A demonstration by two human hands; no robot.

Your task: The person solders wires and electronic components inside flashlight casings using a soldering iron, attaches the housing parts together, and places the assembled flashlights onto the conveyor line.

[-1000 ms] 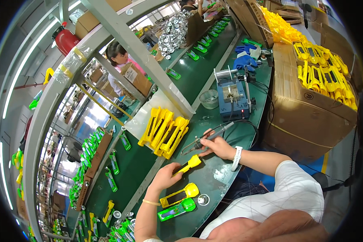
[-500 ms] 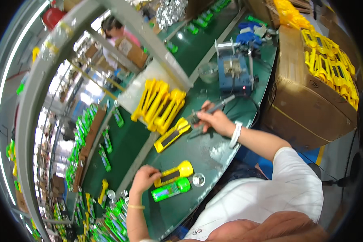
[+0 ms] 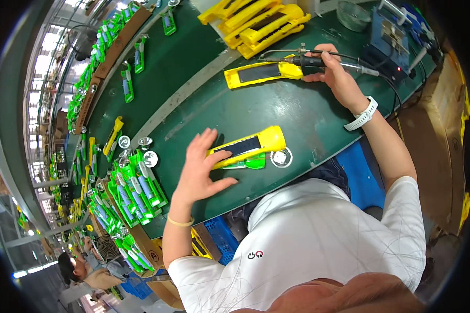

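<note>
My right hand (image 3: 338,81) is closed round a soldering iron (image 3: 314,61) with a thin metal guide tube along it. The iron's tip points left, just above a yellow flashlight-shaped housing (image 3: 235,79) with a dark panel. My left hand (image 3: 194,175) has its fingers spread at the narrow end of another yellow housing (image 3: 272,138), one finger lying on its dark panel. Partly hidden beneath that housing is a green flashlight part (image 3: 256,161). Beside the housing's wide end lies a round clear-rimmed reflector (image 3: 281,157).
Yellow housings (image 3: 266,26) are stacked at the far side. A blue soldering unit (image 3: 385,41) and a glass bowl (image 3: 353,15) stand far right, above a cardboard box (image 3: 428,135). Green parts (image 3: 136,188) crowd the left. Another person (image 3: 102,279) is at lower left.
The view has turned, so the bench appears shifted. My left fingers have spread out, and the yellow housing now overlaps the green part it lay beside. My right hand still holds the soldering iron.
</note>
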